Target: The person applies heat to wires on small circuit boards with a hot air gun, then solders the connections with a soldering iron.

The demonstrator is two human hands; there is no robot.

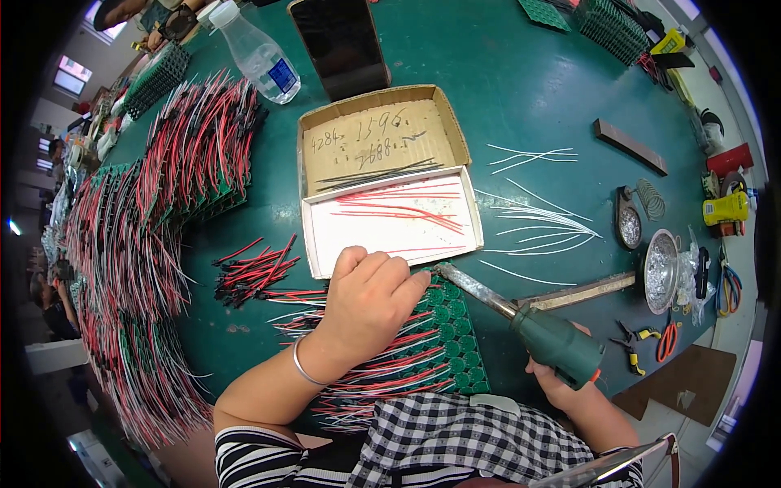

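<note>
My right hand (555, 385) is wrapped round the green handle of a soldering gun (560, 345). Its metal barrel slants up to the left, and the tip meets the upper edge of a panel of round green circuit boards (462, 346). Close to that tip, my left hand (366, 299) is closed with the fingers curled; whatever they pinch is hidden. Rows of red, white and black wires (399, 358) run leftward from the panel, partly beneath my left hand and wrist. Just beyond is a cardboard box (382, 134) whose white tray section (325, 244) holds loose red wires (407, 211).
Wired panels (146, 268) are piled at left, beside a bundle of red wires (252, 272). A bottle (256, 61) and phone (340, 49) stand at the back. White wires (537, 224), a wooden strip (582, 290), metal bowl (661, 272) and pliers (630, 346) lie right.
</note>
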